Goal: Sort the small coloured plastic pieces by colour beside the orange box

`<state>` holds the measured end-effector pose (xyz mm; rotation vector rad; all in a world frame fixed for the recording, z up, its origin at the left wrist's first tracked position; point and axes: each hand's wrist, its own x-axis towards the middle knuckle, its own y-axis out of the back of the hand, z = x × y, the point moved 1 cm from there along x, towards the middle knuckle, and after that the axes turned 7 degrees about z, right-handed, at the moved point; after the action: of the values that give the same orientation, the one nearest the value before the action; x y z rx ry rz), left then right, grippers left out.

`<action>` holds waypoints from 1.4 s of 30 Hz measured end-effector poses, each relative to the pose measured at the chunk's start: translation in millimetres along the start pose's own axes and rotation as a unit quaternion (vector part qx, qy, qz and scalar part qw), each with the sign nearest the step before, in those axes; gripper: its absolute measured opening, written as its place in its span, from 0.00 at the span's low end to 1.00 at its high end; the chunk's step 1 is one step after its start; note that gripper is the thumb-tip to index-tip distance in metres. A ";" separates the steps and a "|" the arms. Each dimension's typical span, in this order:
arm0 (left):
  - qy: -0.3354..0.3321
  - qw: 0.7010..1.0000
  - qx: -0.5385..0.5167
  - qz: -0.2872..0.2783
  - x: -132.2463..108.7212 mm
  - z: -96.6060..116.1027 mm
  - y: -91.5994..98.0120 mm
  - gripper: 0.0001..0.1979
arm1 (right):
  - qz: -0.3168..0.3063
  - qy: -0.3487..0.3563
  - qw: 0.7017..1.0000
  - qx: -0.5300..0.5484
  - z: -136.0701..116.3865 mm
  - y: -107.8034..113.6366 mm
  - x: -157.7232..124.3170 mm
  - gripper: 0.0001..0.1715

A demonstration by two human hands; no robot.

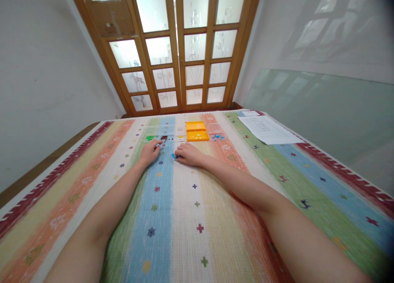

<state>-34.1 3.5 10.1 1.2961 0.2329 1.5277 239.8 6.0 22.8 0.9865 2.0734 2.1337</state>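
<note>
My right hand (188,154) rests on the tablecloth with its fingers bent down and drawn together at a cluster of small blue pieces (174,156). Its fingertips touch this cluster, and the exact piece between them is too small to make out. To the left, my left hand (150,152) lies with its index finger stretched forward and the thumb apart from it. Just beyond those fingers are small dark red pieces (164,138) and small green pieces (150,138). Nothing shows between the left fingers.
An open orange box (197,126) holding small white pieces stands past my right hand. Right of it, more blue pieces (217,137) lie in a clear case; yellow pieces (180,138) are on its left. A printed sheet (266,129) lies at the far right on the striped tablecloth (184,233).
</note>
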 end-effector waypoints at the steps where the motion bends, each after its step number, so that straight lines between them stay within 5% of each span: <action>1: -0.002 1.000 -0.004 -0.002 0.0 0.4 0.1 0.17 | 0.001 -0.001 1.000 0.001 -0.3 0.2 -0.1 0.09; 23: -0.024 0.998 -0.019 -0.048 -1.1 -4.8 -7.9 0.14 | 0.033 0.016 0.999 0.016 1.9 -4.9 -1.4 0.08; 33: -0.022 0.998 -0.016 -0.061 -0.7 -3.5 -8.2 0.14 | 0.170 -0.140 0.974 0.050 31.2 6.9 -9.0 0.08; 42: -0.020 0.998 -0.011 -0.063 -2.4 -3.6 -8.5 0.14 | 0.245 -0.209 0.947 0.004 61.1 17.5 -18.4 0.10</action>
<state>-32.5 6.8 1.3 1.2702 0.2666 1.3921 288.2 51.0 26.3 1.9254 1.7601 1.8442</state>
